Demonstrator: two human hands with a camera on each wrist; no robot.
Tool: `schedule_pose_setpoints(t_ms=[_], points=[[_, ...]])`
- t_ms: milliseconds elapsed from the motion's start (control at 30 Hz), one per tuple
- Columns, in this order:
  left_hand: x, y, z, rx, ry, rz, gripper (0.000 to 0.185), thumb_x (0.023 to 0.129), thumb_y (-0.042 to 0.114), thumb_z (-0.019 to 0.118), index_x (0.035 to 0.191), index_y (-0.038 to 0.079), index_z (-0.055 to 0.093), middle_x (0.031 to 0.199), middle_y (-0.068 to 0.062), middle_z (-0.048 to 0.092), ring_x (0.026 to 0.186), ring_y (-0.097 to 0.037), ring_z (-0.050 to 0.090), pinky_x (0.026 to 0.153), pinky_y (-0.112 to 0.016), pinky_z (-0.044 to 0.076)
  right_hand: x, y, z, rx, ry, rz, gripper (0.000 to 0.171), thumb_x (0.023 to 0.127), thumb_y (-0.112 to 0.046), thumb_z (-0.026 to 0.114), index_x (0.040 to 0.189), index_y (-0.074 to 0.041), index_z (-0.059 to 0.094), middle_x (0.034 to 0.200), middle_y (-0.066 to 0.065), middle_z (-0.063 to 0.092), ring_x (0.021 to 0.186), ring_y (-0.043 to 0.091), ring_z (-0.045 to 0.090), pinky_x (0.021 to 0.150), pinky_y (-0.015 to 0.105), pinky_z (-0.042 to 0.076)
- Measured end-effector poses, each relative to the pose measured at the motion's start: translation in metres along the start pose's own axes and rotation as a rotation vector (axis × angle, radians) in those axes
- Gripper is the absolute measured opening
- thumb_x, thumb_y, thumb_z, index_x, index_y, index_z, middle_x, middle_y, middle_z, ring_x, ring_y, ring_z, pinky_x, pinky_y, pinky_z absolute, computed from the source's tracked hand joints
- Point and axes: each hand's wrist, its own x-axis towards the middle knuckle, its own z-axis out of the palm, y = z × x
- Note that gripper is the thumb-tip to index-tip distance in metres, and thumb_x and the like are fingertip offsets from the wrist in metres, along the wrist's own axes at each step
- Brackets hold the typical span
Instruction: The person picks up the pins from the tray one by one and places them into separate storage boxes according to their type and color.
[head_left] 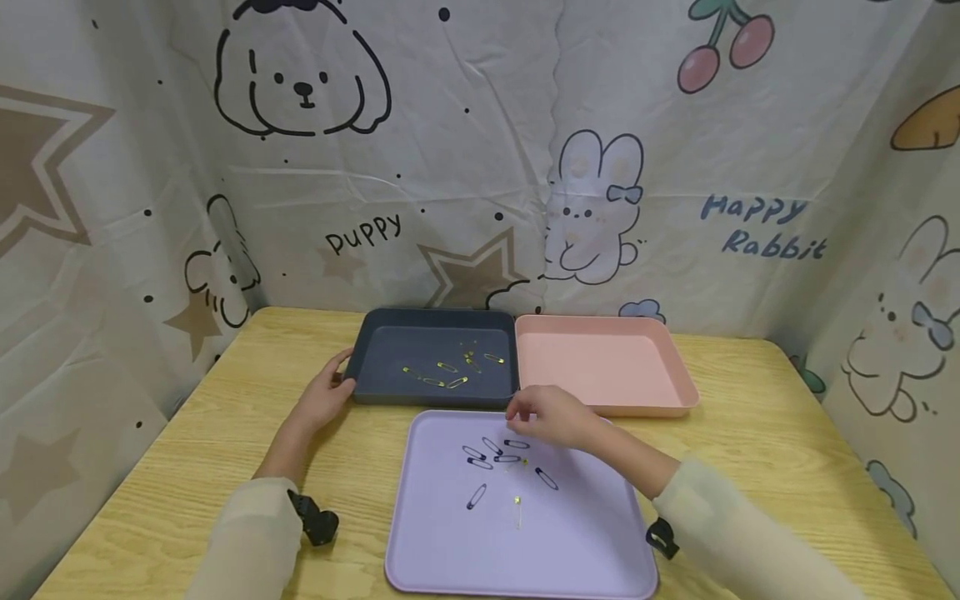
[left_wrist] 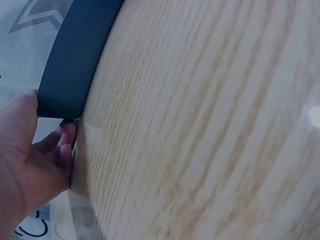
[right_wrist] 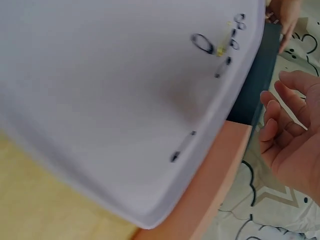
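Observation:
My left hand (head_left: 324,396) holds the left front corner of a dark grey tray (head_left: 386,346). In the left wrist view its thumb (left_wrist: 26,112) touches the tray's end, with the fingers curled beside the corner. Several gold safety pins (head_left: 457,382) lie in that tray. Over the far edge of a lilac tray (head_left: 450,558) hovers my right hand (head_left: 555,414), fingers loosely bent, nothing seen between them. Black safety pins (head_left: 476,497) are scattered on the lilac tray, several of them bunched near its far side. Among them are two gold pins, one nearer the middle (head_left: 517,501).
A pink tray (head_left: 600,362) stands right of the dark one, side by side with it. All three trays are on a wooden table (head_left: 757,467). Behind and beside the table hangs a printed cloth (head_left: 480,150).

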Motion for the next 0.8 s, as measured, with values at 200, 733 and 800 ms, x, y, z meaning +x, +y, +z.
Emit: schedule_pose_setpoints(t_ms=[200, 733, 800], points=[[0.001, 0.001, 0.001, 0.002, -0.002, 0.0, 0.059, 0.098, 0.019, 0.038, 0.151, 0.015, 0.013, 0.141, -0.033, 0.033, 0.127, -0.044, 0.037, 0.099, -0.054, 0.036, -0.013, 0.014, 0.013, -0.02, -0.05, -0.038, 0.004, 0.084, -0.022, 0.068, 0.086, -0.02, 0.068, 0.071, -0.01, 0.055, 0.068, 0.007, 0.049, 0.063, 0.023, 0.04], [0.002, 0.0, 0.0, 0.002, -0.003, -0.017, 0.06, 0.097, 0.018, 0.037, 0.152, 0.017, 0.012, 0.143, -0.033, 0.031, 0.129, -0.044, 0.035, 0.1, -0.055, 0.034, -0.023, 0.026, 0.027, -0.025, -0.091, -0.077, 0.006, 0.084, -0.022, 0.068, 0.079, -0.021, 0.065, 0.071, -0.013, 0.054, 0.065, 0.003, 0.048, 0.061, 0.019, 0.041], [0.002, 0.0, -0.001, 0.007, -0.003, -0.017, 0.06, 0.097, 0.019, 0.037, 0.152, 0.017, 0.012, 0.143, -0.033, 0.031, 0.129, -0.044, 0.035, 0.1, -0.055, 0.034, -0.023, 0.025, 0.028, -0.033, -0.092, -0.081, 0.007, 0.084, -0.021, 0.067, 0.078, -0.02, 0.065, 0.07, -0.013, 0.053, 0.064, 0.002, 0.047, 0.06, 0.019, 0.04]])
